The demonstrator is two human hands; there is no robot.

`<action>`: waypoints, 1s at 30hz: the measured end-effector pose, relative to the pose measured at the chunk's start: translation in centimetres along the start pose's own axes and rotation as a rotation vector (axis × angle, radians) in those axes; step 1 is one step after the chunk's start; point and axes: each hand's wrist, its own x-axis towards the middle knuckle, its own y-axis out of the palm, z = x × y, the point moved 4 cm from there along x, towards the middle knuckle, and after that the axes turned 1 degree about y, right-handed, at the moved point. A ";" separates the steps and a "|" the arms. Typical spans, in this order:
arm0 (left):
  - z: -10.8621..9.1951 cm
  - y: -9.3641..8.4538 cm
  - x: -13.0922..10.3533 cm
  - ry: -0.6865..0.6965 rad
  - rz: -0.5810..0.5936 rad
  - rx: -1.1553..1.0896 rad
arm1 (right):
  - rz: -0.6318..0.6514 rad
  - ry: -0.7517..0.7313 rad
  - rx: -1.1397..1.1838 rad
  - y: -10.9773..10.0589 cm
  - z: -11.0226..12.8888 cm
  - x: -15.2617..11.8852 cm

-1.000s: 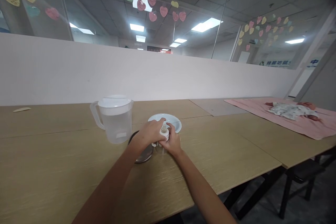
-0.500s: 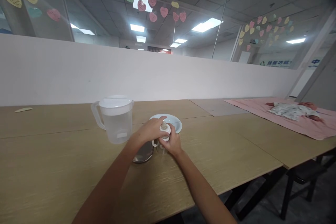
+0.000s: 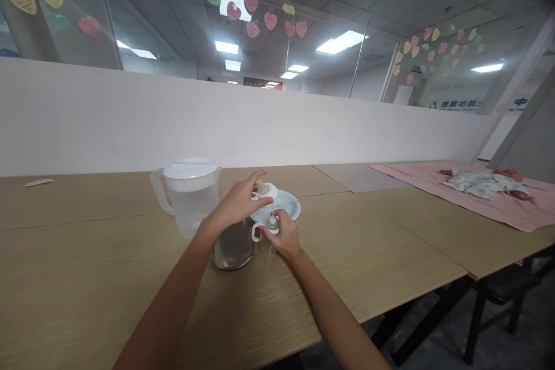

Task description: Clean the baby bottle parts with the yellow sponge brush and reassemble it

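My left hand (image 3: pixel 238 201) grips a white ring with a clear teat, the baby bottle's nipple cap (image 3: pixel 266 190), lifted above the bottle. Below it, my right hand (image 3: pixel 285 235) is closed around the neck of the open baby bottle (image 3: pixel 272 224), which has a white handle on its left side. A thin straw-like piece shows between cap and bottle. Behind both hands lies a pale blue-white plate (image 3: pixel 291 202). A round metal-rimmed container (image 3: pixel 233 247) stands beside the bottle, partly covered by my left wrist.
A lidded clear plastic jug (image 3: pixel 193 202) with water stands left of my hands. Far right, a baby doll (image 3: pixel 483 183) in patterned clothes lies on a pink cloth (image 3: pixel 416 176). A flat yellowish piece (image 3: pixel 39 182) lies at the far left of the wooden table (image 3: pixel 87 277).
My left hand has raised the nipple cap off the bottle, up and slightly left. The right hand stays around the bottle, whose top is now uncovered.
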 end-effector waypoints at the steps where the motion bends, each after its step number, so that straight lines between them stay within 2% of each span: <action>1: 0.0 0.0 0.0 0.000 -0.023 -0.014 | -0.002 -0.011 0.005 0.0 0.0 0.0; 5: -0.2 -0.1 0.2 0.012 -0.070 -0.080 | -0.013 -0.056 0.053 -0.6 0.1 0.4; 10: -1.2 0.1 0.2 0.061 -0.089 -0.134 | -0.116 -0.070 0.101 -2.0 0.6 1.0; 16: -2.4 1.3 0.0 0.169 -0.013 -0.087 | -0.136 -0.048 0.027 -2.2 1.4 1.6; 25: -1.4 0.9 0.2 0.129 0.002 -0.029 | -0.007 -0.111 0.076 -1.9 1.1 1.7; 30: -0.6 0.9 0.3 0.136 -0.010 0.033 | -0.038 -0.016 0.187 -1.8 0.9 1.8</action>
